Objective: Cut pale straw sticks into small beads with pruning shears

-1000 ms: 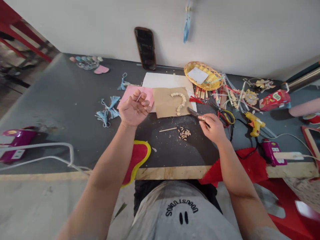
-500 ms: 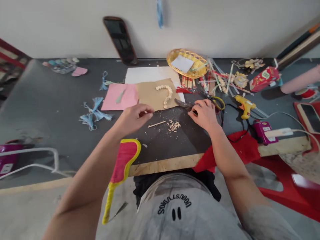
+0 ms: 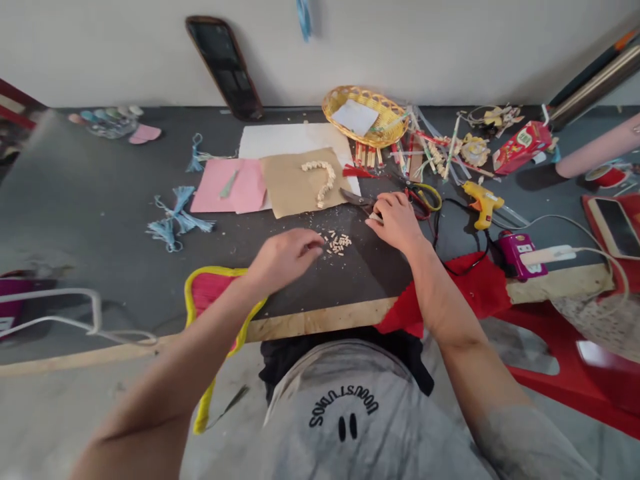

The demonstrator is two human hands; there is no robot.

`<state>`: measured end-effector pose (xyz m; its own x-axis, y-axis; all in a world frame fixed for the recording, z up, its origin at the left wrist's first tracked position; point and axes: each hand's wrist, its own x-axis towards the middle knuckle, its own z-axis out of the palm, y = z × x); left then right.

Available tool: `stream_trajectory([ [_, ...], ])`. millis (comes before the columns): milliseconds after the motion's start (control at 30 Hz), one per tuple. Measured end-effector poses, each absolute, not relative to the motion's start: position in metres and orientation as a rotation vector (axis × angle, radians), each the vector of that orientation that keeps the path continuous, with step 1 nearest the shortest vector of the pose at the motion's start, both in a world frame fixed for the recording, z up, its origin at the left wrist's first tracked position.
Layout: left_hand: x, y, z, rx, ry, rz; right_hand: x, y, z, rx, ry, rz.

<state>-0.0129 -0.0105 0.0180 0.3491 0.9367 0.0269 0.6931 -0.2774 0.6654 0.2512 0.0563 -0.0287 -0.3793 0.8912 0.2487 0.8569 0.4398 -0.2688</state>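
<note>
Left hand (image 3: 286, 257) beside a pile of short pale pieces (image 3: 338, 243), right hand (image 3: 398, 217) at the scissors (image 3: 357, 199).
The left grip is curled, its fingertips just beside the pile on the dark counter (image 3: 310, 290) — whether anything is pinched in it I cannot tell; the right grip is closed around the scissors' handles, the dark blades pointing left over the near corner of the brown paper (image 3: 285, 187). On that paper lies a curved row of pale bits (image 3: 330, 177); pink paper (image 3: 206, 190) adjoins it on the left. Right of the right hand are yellow handle loops (image 3: 433, 195) and, farther over, a yellow glue gun (image 3: 483, 203) — a woven basket (image 3: 387, 137) sits behind.
</note>
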Motion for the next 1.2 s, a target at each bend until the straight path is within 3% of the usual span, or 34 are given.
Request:
stream_trajectory([
  [400, 0.118, -0.076, 0.010, 2.597, 0.921, -0.011, 0.247, 0.061, 0.034, -1.228, -1.857, -0.072],
  [767, 0.125, -0.075, 0.007, 2.630, 0.895, 0.010, 0.271, 0.063, 0.101, -0.936, -1.878, 0.042],
  [1000, 0.119, -0.041, 0.037, 2.725, 1.003, 0.022, 0.264, 0.053, 0.088, -0.990, -1.884, 0.197],
  [1200, 0.127, -0.020, 0.035, 2.733, 1.234, 0.154, 0.246, 0.062, 0.055, -1.044, -1.867, 0.250],
])
